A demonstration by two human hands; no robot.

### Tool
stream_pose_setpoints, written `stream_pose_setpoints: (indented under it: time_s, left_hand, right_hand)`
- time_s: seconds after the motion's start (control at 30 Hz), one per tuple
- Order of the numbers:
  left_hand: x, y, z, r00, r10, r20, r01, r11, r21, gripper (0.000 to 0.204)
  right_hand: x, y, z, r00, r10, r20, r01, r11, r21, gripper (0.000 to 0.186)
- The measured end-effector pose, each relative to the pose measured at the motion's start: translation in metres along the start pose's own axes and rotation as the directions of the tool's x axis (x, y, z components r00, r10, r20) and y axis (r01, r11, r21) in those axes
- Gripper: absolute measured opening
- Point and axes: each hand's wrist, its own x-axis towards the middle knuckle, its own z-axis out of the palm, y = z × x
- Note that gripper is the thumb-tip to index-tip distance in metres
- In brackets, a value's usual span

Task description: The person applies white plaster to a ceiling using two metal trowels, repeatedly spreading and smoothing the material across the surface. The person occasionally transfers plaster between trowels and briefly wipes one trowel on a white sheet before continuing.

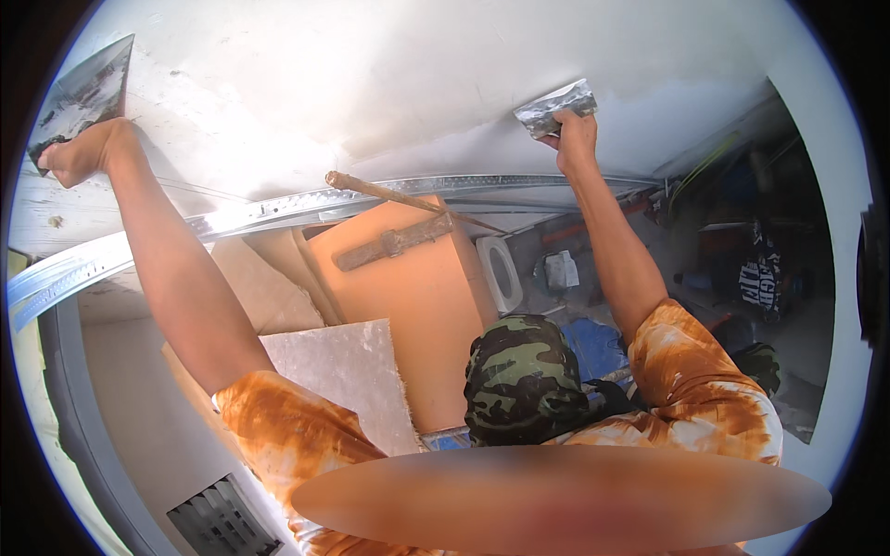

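Observation:
My left hand, raised at the far left, is closed around the lower end of a broad plastering trowel. Grey-white smears and dark marks cover its metal face. My right hand grips a smaller rectangular putty blade, its shiny metal streaked with white. The blade lies close to the white plastered surface; whether its edge touches cannot be told. Damp-looking grey patches and smoother white areas show on that surface between my hands. Both handles are mostly hidden by my fingers.
A perforated metal channel runs across below the plaster. A wooden stick projects near an orange-tan box-like block. A rough grey board and a camouflage cloth item sit closer. Dark clutter fills the right side.

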Motion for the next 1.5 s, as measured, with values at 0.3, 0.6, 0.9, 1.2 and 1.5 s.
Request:
stream_pose_setpoints:
  time_s: [0.3,0.6,0.9,1.2,1.5]
  left_hand:
    - [-0.001,-0.005,0.0,0.997,0.061,0.04,-0.058,0.997,-0.055,0.031]
    - [-0.007,0.007,0.003,1.0,-0.001,0.005,0.001,1.0,0.021,0.036]
    - [-0.019,0.019,0.002,1.0,-0.014,-0.009,0.015,0.997,0.072,0.039]
    - [-0.018,0.018,0.001,0.999,0.017,0.039,-0.02,0.997,0.078,0.035]
    - [0.007,-0.013,-0.001,0.995,0.093,0.021,-0.094,0.995,0.029,0.035]
  right_hand:
    - [-0.003,0.085,0.057,0.896,-0.442,0.028,0.305,0.57,-0.763,0.04]
    - [-0.126,0.064,0.103,0.931,-0.189,0.313,0.334,0.79,-0.515,0.039]
    - [0.024,0.041,-0.036,0.798,-0.574,-0.185,0.307,0.651,-0.694,0.047]
    - [-0.002,0.109,-0.011,0.926,-0.35,0.138,0.311,0.506,-0.805,0.033]
    - [0.054,0.028,-0.042,0.866,-0.5,0.002,0.255,0.438,-0.862,0.047]
